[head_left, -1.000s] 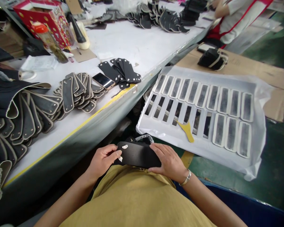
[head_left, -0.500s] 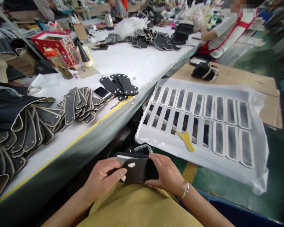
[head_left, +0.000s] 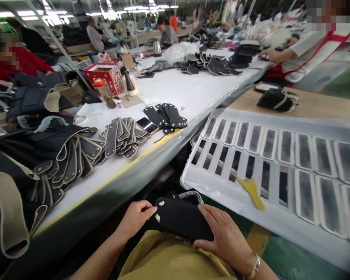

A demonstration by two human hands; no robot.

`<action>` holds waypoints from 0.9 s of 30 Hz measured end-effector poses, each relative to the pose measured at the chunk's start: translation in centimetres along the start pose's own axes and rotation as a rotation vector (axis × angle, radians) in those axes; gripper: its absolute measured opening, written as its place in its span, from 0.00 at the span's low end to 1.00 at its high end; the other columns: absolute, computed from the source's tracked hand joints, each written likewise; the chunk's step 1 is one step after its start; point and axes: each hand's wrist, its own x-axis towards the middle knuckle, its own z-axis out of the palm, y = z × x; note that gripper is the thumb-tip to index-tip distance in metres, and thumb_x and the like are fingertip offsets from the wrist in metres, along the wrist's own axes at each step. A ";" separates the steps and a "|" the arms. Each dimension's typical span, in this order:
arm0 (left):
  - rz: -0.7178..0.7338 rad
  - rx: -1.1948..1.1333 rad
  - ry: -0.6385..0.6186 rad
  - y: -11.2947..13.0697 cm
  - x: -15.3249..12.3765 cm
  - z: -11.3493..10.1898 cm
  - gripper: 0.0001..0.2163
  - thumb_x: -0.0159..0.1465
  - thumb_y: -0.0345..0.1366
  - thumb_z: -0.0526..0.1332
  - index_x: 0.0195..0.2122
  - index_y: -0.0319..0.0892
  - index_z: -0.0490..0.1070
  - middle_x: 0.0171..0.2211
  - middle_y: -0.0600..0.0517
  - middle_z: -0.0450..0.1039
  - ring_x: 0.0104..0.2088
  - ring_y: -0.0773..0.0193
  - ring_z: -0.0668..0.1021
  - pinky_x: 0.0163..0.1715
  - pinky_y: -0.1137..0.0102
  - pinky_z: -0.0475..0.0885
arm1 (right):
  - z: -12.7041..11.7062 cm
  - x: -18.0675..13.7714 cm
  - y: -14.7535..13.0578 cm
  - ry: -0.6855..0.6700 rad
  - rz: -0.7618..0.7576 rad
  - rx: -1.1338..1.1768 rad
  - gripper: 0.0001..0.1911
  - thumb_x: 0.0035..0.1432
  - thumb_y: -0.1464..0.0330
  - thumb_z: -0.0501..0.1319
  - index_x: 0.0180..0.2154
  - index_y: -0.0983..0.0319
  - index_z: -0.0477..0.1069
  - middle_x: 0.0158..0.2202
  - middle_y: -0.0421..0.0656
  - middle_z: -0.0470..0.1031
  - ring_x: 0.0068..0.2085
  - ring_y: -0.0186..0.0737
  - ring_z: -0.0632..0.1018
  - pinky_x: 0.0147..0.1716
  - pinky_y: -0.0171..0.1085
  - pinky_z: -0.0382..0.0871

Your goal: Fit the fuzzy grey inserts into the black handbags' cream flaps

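In front of my waist I hold a black rounded panel (head_left: 182, 217), lying flat with two small white patches at its left end. My right hand (head_left: 221, 229) grips its right end, thumb at the near edge and fingers over the far edge. At the left end, my left hand (head_left: 138, 217) has thumb and fingers pinched together at the panel's edge, near the white patches. Behind the panel shows part of a black bag with a handle (head_left: 192, 195) wrapped in clear plastic. The bag's underside is hidden.
On the white table (head_left: 163, 87) to the left lie studded black panels (head_left: 112, 140), a phone (head_left: 147, 125) and plain black panels (head_left: 166, 116). On my right, a white slotted board (head_left: 210, 171) carries framed dark strips and a yellow scraper (head_left: 252, 191). A co-worker (head_left: 306, 54) sits beyond.
The view has tilted up and turned left. The panel now lies flat with its whole left end showing. My left hand has moved from over the panel to its left edge.
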 end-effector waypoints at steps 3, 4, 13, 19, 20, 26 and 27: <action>-0.002 0.001 0.029 0.3 0.0 -0.1 0.14 0.56 0.44 0.58 0.22 0.38 0.71 0.20 0.55 0.69 0.23 0.67 0.68 0.23 0.74 0.60 | 0.3 0.0 0.2 0.026 -0.039 -0.037 0.39 0.47 0.50 0.62 0.56 0.65 0.60 0.53 0.52 0.68 0.51 0.51 0.70 0.49 0.48 0.67; -0.008 0.002 0.027 0.5 0.0 -0.1 0.14 0.56 0.44 0.58 0.22 0.38 0.72 0.20 0.55 0.70 0.23 0.67 0.69 0.24 0.74 0.61 | 0.3 0.0 0.2 0.030 -0.044 -0.045 0.38 0.48 0.50 0.61 0.56 0.64 0.60 0.53 0.52 0.68 0.51 0.50 0.70 0.49 0.48 0.67; 0.012 0.070 -0.001 1.0 0.5 -0.8 0.12 0.53 0.41 0.59 0.22 0.37 0.73 0.20 0.53 0.71 0.23 0.66 0.70 0.23 0.74 0.61 | 0.6 0.0 0.2 0.060 -0.070 -0.098 0.37 0.48 0.51 0.61 0.56 0.64 0.60 0.52 0.51 0.68 0.51 0.50 0.71 0.48 0.47 0.68; 0.039 0.128 -0.059 0.8 1.1 -1.8 0.12 0.52 0.43 0.61 0.22 0.38 0.74 0.20 0.53 0.72 0.22 0.67 0.70 0.23 0.73 0.60 | 0.9 0.3 0.4 0.039 -0.091 -0.115 0.39 0.48 0.48 0.60 0.56 0.64 0.60 0.52 0.52 0.69 0.50 0.51 0.72 0.48 0.47 0.68; 0.042 0.141 -0.069 0.8 1.2 -1.9 0.12 0.52 0.43 0.61 0.22 0.38 0.74 0.20 0.52 0.72 0.22 0.66 0.70 0.23 0.73 0.60 | 0.9 0.4 0.3 0.040 -0.094 -0.116 0.39 0.48 0.48 0.60 0.56 0.64 0.59 0.52 0.52 0.69 0.50 0.51 0.72 0.48 0.47 0.68; 0.050 0.189 -0.091 1.1 1.4 -2.4 0.12 0.51 0.43 0.62 0.21 0.39 0.74 0.19 0.52 0.72 0.22 0.66 0.71 0.22 0.73 0.59 | 1.0 0.6 0.2 0.037 -0.116 -0.144 0.40 0.48 0.48 0.60 0.56 0.64 0.59 0.52 0.53 0.69 0.50 0.52 0.72 0.48 0.48 0.68; 0.062 0.196 -0.090 1.1 1.4 -2.4 0.12 0.52 0.43 0.62 0.21 0.39 0.74 0.20 0.52 0.72 0.22 0.66 0.71 0.22 0.73 0.59 | 1.0 0.5 0.2 0.036 -0.119 -0.153 0.40 0.48 0.48 0.60 0.56 0.65 0.59 0.52 0.53 0.69 0.50 0.52 0.72 0.48 0.47 0.68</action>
